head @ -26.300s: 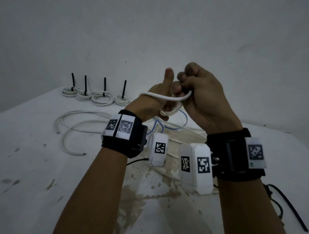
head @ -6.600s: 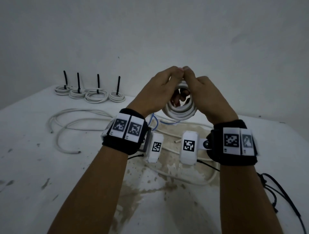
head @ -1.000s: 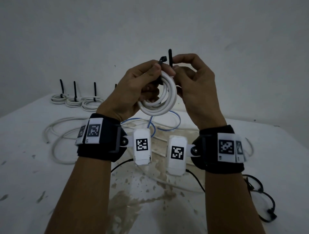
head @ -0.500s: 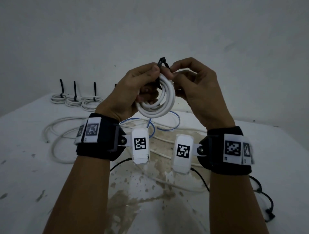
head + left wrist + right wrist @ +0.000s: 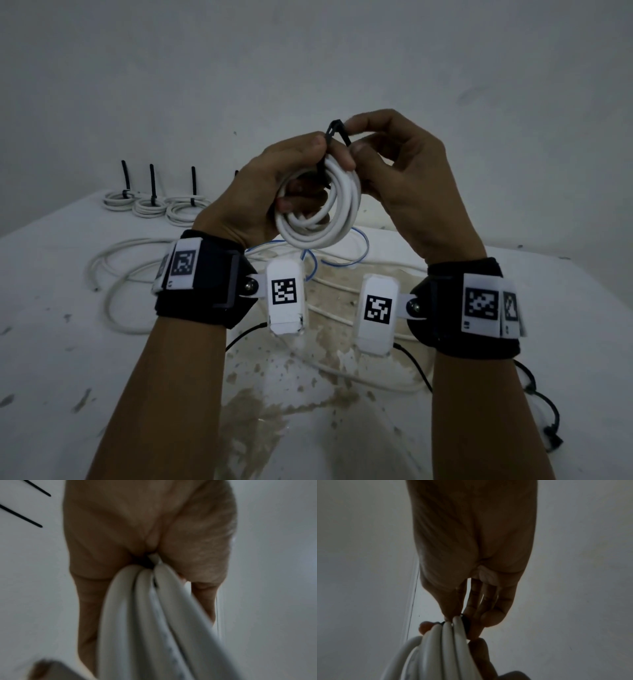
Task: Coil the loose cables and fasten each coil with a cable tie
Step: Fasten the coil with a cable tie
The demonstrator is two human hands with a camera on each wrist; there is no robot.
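Overhead, the cable tie (image 5: 337, 132) arches atop the white coil (image 5: 320, 209), gripped by the left hand (image 5: 274, 185), its end pinched by the right hand (image 5: 404, 171).

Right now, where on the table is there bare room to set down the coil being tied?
Bare surface lies right of the right hand, beyond the black cord, and on the near left, in front of the loose white cable. The middle is crowded with the loose white and blue cables; the back left holds the finished coils.
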